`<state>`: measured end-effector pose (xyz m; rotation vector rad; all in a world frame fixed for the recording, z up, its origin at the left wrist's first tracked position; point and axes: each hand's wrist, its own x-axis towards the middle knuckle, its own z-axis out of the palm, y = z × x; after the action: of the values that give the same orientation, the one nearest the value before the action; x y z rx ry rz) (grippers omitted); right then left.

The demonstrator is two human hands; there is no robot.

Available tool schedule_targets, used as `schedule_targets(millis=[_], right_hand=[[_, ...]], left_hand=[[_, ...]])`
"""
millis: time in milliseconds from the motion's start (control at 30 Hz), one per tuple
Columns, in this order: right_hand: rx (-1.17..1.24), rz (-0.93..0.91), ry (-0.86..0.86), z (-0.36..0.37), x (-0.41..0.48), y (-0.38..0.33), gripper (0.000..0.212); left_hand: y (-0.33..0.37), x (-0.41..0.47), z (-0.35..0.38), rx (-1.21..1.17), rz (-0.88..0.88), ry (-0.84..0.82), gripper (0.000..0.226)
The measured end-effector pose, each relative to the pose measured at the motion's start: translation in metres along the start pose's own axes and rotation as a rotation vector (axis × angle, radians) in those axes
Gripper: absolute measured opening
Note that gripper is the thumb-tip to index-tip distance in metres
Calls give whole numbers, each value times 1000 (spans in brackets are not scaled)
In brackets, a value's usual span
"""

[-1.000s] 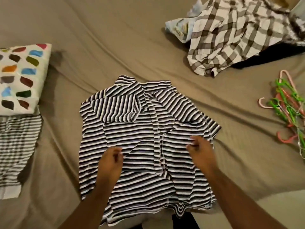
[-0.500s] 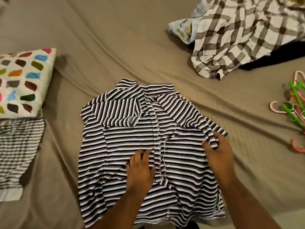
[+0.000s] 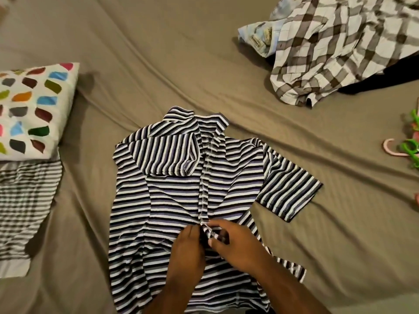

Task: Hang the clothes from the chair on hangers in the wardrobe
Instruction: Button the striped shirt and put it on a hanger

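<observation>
Dim, warm light, perhaps from nine o'clock; the pillow (image 3: 34, 105) throws shadow toward three. Soft overall, corners bowed.

Striped shirt (image 3: 181, 189) lies flat near the bed's (image 3: 158, 53) front edge, collar away from me, one sleeve spread right, and I'm pinching its placket between my left hand (image 3: 188, 252) and right hand (image 3: 238, 245). Plaid shirt (image 3: 328, 48) is crumpled at the far right corner; pink and green hangers (image 3: 408, 148) lie at the right edge.

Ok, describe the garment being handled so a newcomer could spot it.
On the tan bedsheet, look at the centre. The striped shirt lies there, left hand and right hand pinching its front seam. Unlike the striped cloth by the pillow at left, it shows a collar and short sleeve.
</observation>
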<state>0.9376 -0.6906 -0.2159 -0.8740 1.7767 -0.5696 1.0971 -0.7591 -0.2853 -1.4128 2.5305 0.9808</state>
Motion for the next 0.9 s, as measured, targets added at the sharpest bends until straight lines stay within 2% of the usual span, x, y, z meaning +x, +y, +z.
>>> schedule_targets(millis=[100, 200, 300, 400, 500, 633, 700, 767, 800, 900], right_hand=[[-11, -13, -102, -2, -5, 7, 43], [-85, -50, -184, -4, -5, 10, 51], [-63, -72, -160, -4, -5, 7, 48], [28, -36, -94, -6, -9, 5, 36], [135, 31, -12, -18, -17, 8, 42], [139, 23, -85, -38, -33, 26, 35], [111, 26, -140, -42, -40, 33, 33], [86, 56, -157, -43, -43, 42, 32], [71, 75, -150, -44, -43, 45, 30], [92, 109, -124, -44, -36, 53, 38]], left_hand=[[11, -6, -7, -280, -105, 84, 16], [29, -3, -25, -646, -327, 54, 28], [38, 3, -33, -751, -344, -29, 24], [41, 8, -34, -862, -360, 29, 17], [49, 12, -34, -957, -388, 93, 17], [56, 20, -18, -1186, -632, 93, 25], [58, 21, -15, -1098, -671, 106, 27], [63, 18, -21, -719, -482, 122, 18], [63, 20, -26, -537, -363, 188, 10], [54, 47, -44, -232, -149, 374, 26]])
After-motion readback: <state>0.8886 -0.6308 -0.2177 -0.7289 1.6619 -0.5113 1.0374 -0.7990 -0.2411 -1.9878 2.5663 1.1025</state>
